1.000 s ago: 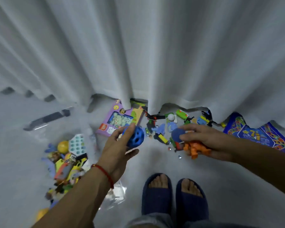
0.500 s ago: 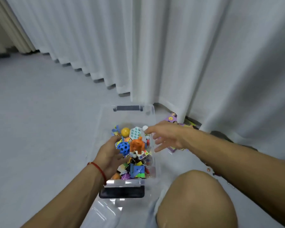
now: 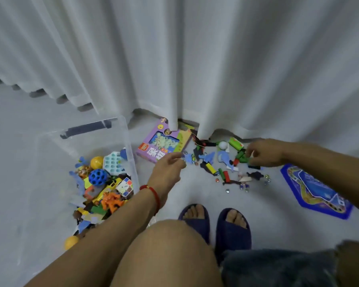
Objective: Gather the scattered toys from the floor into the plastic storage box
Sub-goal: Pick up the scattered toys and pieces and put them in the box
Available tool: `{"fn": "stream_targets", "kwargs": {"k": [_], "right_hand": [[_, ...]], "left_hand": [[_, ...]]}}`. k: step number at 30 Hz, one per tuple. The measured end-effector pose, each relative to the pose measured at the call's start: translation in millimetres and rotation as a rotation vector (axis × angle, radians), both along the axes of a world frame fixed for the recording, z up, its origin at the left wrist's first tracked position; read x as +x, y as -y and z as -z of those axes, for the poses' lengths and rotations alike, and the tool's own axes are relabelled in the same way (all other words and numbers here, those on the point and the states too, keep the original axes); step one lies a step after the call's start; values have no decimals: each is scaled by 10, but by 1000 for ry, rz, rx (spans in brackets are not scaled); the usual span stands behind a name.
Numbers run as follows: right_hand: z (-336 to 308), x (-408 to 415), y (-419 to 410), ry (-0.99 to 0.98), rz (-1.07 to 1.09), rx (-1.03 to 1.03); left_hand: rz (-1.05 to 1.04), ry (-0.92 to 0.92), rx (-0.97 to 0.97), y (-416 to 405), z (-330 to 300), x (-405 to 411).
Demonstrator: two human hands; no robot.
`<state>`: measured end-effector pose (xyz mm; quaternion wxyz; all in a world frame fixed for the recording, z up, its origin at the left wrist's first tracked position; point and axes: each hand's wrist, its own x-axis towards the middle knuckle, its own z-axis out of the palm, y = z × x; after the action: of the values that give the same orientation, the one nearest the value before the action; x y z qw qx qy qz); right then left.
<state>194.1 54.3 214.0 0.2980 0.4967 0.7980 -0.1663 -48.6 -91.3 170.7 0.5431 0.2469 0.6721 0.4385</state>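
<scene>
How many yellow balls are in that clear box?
2. One yellow ball sits near the far end of the clear box; another lies at the near end. Others may be buried.

Soft, even, rather dim light is filling the scene, casting only faint shadows under the curtain [image 3: 195, 59] hem. The wide lens is bowing its folds toward the edges. The right hand [image 3: 263, 154] is blurring, perhaps from motion; small far toys are smearing.

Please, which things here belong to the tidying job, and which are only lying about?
Job: plastic storage box; scattered small toys; purple toy box; blue game board; left hand; right hand.
Lying about: white curtain; blue slippers.
</scene>
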Motion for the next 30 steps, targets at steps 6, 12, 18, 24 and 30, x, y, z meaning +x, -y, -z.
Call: {"fn": "stream_targets", "kwargs": {"k": [6,12,18,24,30], "right_hand": [[1124,306,-65,-124,123,-105],[1938,137,-393,-408,126,-72],[2298,-333,-986,-603,115,58],[2487,-617,-1324,-518,77,122],[2704,-1017,-1570,-483,12,201]], "left_hand": [[205,-165,-100,-662,860,351],[505,-693,-54,-1561,1524,394],[665,-958,354,-2437,1783,269],[730,-1040,381,-2863,1936,-3],[753,-1103,430,-2879,1984,-158]]}}
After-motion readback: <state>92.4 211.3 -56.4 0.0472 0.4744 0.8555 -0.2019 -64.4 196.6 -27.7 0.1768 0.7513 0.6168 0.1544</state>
